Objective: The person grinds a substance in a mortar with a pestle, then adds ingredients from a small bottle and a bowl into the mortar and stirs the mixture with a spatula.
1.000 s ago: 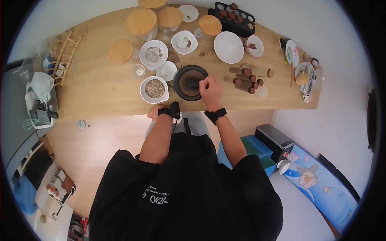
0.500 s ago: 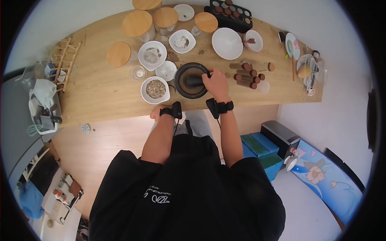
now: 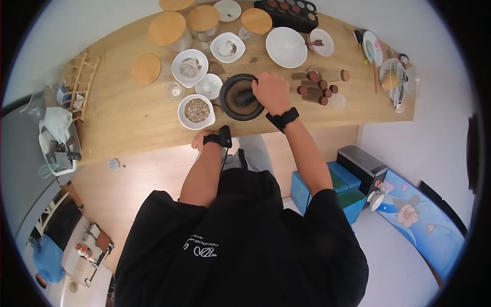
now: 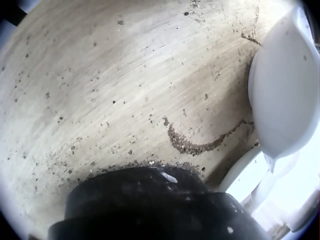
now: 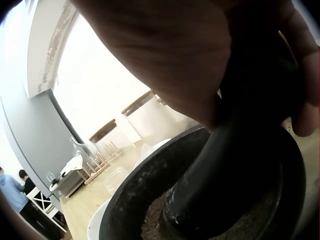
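Note:
My right hand (image 3: 272, 93) grips the upper end of a black pestle (image 3: 246, 97) from above. The pestle leans in a dark stone mortar (image 3: 223, 107), its lower end down in brown ground powder (image 5: 154, 215). In the right wrist view, fingers curl round the pestle (image 5: 200, 200) above the mortar rim (image 5: 127, 207). My left hand (image 3: 199, 140) rests at the table's front edge, its fingers partly hidden, near a white spouted bowl (image 3: 211, 121) of coarse flakes. The left wrist view shows the mortar's dark outside (image 4: 135, 185) and no hand.
White bowls, including one with white powder (image 3: 225, 47), stand behind the mortar. Wood-lidded jars (image 3: 167, 28) line the back left. Brown-capped vials (image 3: 322, 93) lie to the right, with a black rack (image 3: 286, 20) behind. Brown crumbs (image 4: 195, 147) lie on the tabletop.
My right hand has moved round the mortar toward its far side, changing the pestle's tilt. The left hand stays at the table edge. The head view has shifted slightly.

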The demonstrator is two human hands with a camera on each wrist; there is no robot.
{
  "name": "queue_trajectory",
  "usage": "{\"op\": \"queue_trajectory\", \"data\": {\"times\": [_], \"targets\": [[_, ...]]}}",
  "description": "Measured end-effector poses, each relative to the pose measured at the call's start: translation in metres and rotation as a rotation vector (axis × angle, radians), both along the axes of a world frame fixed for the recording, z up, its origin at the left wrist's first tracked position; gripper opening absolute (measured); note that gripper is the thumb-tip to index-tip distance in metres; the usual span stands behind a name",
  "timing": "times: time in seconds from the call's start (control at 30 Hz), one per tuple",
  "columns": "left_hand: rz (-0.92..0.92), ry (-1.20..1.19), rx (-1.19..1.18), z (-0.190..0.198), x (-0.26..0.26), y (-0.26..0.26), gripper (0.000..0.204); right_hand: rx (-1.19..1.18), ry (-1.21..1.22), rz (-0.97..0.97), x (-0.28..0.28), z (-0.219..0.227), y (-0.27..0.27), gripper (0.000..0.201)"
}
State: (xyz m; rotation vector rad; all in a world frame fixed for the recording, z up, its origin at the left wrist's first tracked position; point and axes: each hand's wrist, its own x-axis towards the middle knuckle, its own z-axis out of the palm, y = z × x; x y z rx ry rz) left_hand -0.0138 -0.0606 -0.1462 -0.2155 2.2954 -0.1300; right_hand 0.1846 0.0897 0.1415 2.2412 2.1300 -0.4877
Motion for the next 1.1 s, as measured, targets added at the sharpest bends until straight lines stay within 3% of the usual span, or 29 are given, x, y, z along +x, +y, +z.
{"op": "queue_trajectory", "data": {"times": [0.2, 0.4, 0.77, 0.93, 1.1], "targets": [[-0.181, -0.026, -0.049, 0.05, 0.002, 0.002, 0.037, 0.091, -0.036, 0.026, 0.004, -0.009, -0.005, 0.023], [-0.367, -0.095, -0.14, 0.063, 0.001, 0.008, 0.037, 0.039, -0.04, -0.055, 0.015, -0.008, -0.003, 0.025], [-1.053, -0.29, -0.407, 0.08, -0.001, 0.016, 0.036, 0.074, -0.05, -0.064, 0.037, -0.004, 0.01, 0.022], [-1.278, -0.355, -0.489, 0.084, -0.002, 0.023, 0.037, 0.404, 0.358, -0.308, 0.025, -0.018, -0.02, 0.023], [-1.446, -0.392, -0.558, 0.081, -0.003, 0.021, 0.037, 0.445, 0.468, -0.293, -0.02, -0.002, -0.045, 0.021]]}}
